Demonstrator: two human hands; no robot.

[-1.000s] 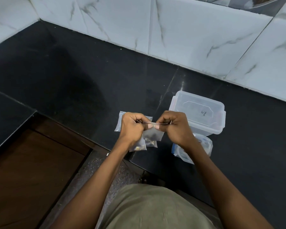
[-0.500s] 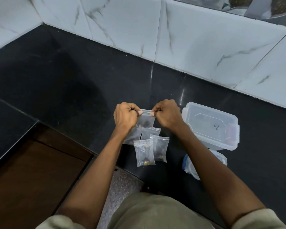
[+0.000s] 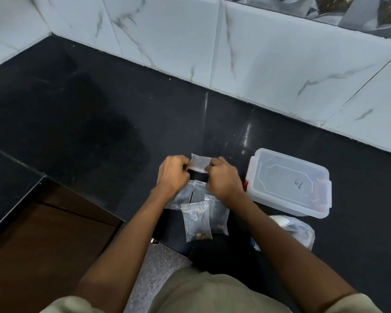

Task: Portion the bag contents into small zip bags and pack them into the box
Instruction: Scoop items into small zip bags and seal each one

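My left hand (image 3: 173,173) and right hand (image 3: 221,177) each pinch one side of a small zip bag (image 3: 200,163) above the black counter (image 3: 99,123). Filled zip bags (image 3: 196,221) lie just below near the front edge. To the right sits the lidded clear plastic box (image 3: 288,181), with the supply bag (image 3: 296,229) at the front edge.

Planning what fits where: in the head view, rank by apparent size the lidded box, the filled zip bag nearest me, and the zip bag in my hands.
1. Lidded box
2. Filled zip bag
3. Held zip bag, partly hidden by both hands, so unsure.
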